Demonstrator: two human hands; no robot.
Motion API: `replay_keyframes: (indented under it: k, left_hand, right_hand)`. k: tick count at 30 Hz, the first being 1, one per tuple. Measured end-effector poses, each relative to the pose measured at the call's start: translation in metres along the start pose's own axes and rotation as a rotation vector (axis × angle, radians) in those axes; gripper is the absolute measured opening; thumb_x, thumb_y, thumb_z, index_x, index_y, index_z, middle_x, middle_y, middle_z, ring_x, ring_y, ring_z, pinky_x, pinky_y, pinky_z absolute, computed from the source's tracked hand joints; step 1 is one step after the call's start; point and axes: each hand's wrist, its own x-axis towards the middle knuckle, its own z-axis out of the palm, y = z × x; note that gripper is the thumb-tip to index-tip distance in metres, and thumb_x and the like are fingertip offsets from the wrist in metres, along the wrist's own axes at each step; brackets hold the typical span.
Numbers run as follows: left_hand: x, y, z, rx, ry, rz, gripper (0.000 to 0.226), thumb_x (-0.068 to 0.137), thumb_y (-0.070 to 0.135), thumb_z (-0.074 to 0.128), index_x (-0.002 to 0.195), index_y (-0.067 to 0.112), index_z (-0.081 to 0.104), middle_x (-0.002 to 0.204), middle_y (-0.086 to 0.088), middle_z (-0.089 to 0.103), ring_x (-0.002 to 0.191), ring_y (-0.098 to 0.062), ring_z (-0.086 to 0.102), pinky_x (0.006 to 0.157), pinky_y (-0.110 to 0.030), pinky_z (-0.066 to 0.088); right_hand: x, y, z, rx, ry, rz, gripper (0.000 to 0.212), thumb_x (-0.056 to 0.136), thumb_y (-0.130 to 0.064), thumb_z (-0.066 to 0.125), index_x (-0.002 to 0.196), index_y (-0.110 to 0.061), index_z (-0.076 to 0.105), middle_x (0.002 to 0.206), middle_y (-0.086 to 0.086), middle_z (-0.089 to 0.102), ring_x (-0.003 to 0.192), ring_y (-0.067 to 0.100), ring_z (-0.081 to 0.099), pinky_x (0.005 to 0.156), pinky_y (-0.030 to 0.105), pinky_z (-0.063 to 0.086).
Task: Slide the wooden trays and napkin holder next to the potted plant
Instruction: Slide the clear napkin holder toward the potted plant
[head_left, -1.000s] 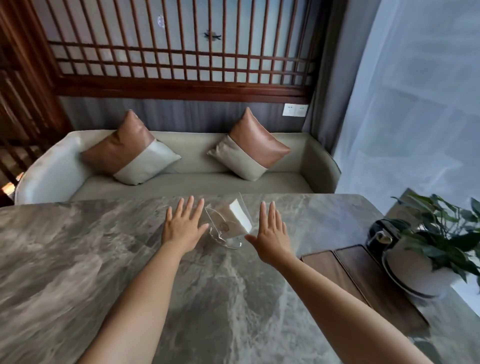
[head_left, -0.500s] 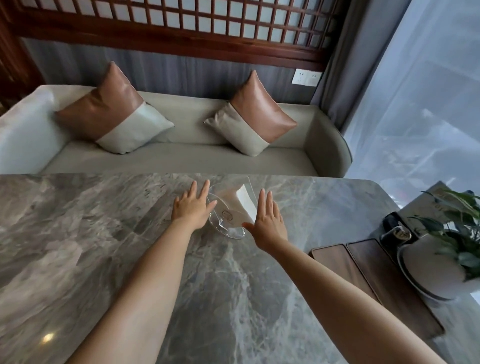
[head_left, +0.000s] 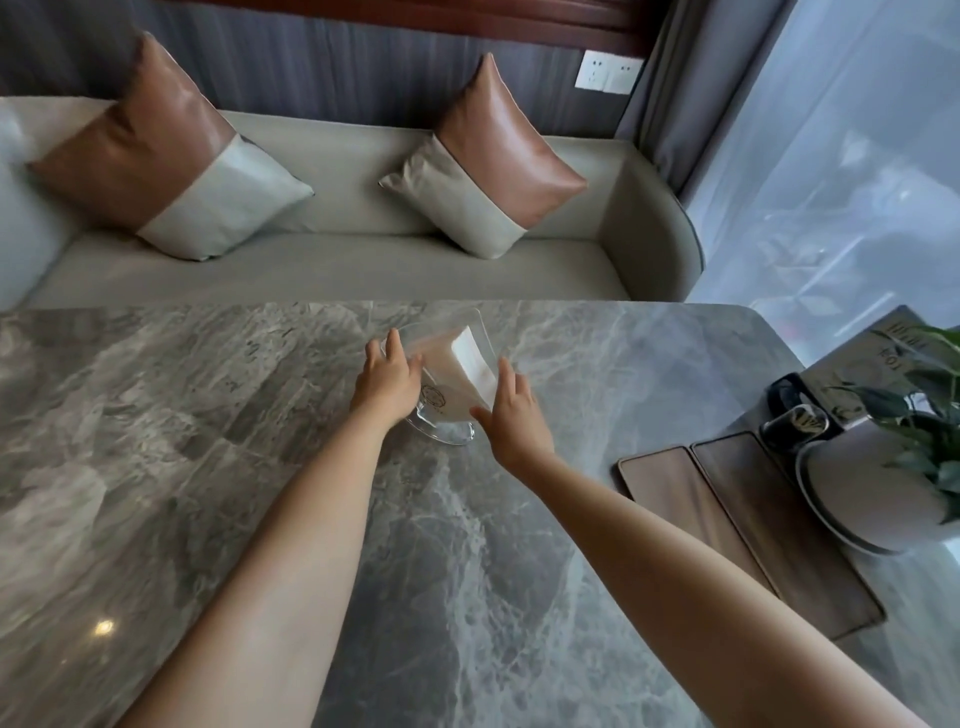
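Left hand (head_left: 390, 375): fingers extended, flat against the left face of the napkin holder (head_left: 448, 383); contact looks made, not a closed grip.

Right hand (head_left: 511, 415): fingers extended and together, palm toward the holder's right face, touching or just short of it; which, cannot be told. Together the hands bracket the holder rather than clamp it.

Napkin holder: clear plastic or glass, fan-shaped walls on a rounded foot, white napkins inside. Stands near the centre of the marble table (head_left: 208, 467), toward its far edge. Judged light, stiff, smooth-walled and top-heavy; likely to tip if pushed high. Best taken low, near the foot, pressed evenly from both sides; the polished stone should let it glide.

Wooden trays (head_left: 727, 519): two, flat, dark, side by side, touching, at 4 o'clock from the holder, well apart from it.

Potted plant (head_left: 883, 483): white round pot on a saucer, just beside the trays' right edge, at 3 to 4 o'clock from the holder.
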Motion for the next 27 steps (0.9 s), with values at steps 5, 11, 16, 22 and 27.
replay_keyframes:
  k: [5,11,16,22,27]
  left_hand:
    - [-0.017,0.003,0.002,-0.033,0.018,-0.017,0.059,0.101,0.03,0.034,0.149,0.003,0.012,0.149,-0.02,0.02,0.134,-0.038,0.036,0.109,-0.044,0.033]
    - [-0.049,0.001,0.008,-0.067,-0.013,-0.031,0.064,0.101,0.029,0.036,0.15,0.001,0.006,0.15,-0.019,0.017,0.137,-0.033,0.032,0.112,-0.038,0.028]
    - [-0.087,0.001,0.015,-0.103,-0.077,-0.027,0.067,0.1,0.03,0.04,0.15,0.001,0.006,0.15,-0.018,0.016,0.14,-0.031,0.029,0.115,-0.036,0.023]
    - [-0.139,-0.003,0.027,-0.057,-0.166,0.006,0.071,0.097,0.033,0.045,0.15,0.002,0.009,0.147,-0.02,0.019,0.139,-0.031,0.03,0.115,-0.033,0.023]
    - [-0.175,0.004,0.034,-0.011,-0.213,0.049,0.065,0.094,0.032,0.053,0.145,0.002,0.025,0.141,-0.021,0.029,0.133,-0.033,0.038,0.111,-0.035,0.029]
  right_hand:
    - [-0.009,0.005,0.002,0.053,0.009,0.011,0.063,0.092,-0.022,0.052,0.144,-0.008,0.018,0.141,0.016,0.034,0.127,0.032,0.039,0.1,0.04,0.041]
    - [-0.04,0.016,0.0,0.106,-0.013,0.039,0.067,0.092,-0.022,0.053,0.145,-0.01,0.016,0.142,0.015,0.033,0.129,0.031,0.037,0.105,0.04,0.037]
    - [-0.075,0.03,-0.004,0.119,-0.02,0.069,0.063,0.091,-0.02,0.055,0.143,-0.009,0.021,0.141,0.017,0.035,0.126,0.033,0.039,0.104,0.04,0.037]
    - [-0.128,0.056,-0.008,0.155,-0.026,0.089,0.064,0.088,-0.018,0.059,0.142,-0.01,0.024,0.139,0.017,0.038,0.123,0.034,0.043,0.104,0.041,0.038]
    - [-0.17,0.075,-0.017,0.153,-0.03,0.097,0.067,0.086,-0.017,0.063,0.141,-0.007,0.026,0.142,0.017,0.037,0.126,0.032,0.042,0.104,0.041,0.039]
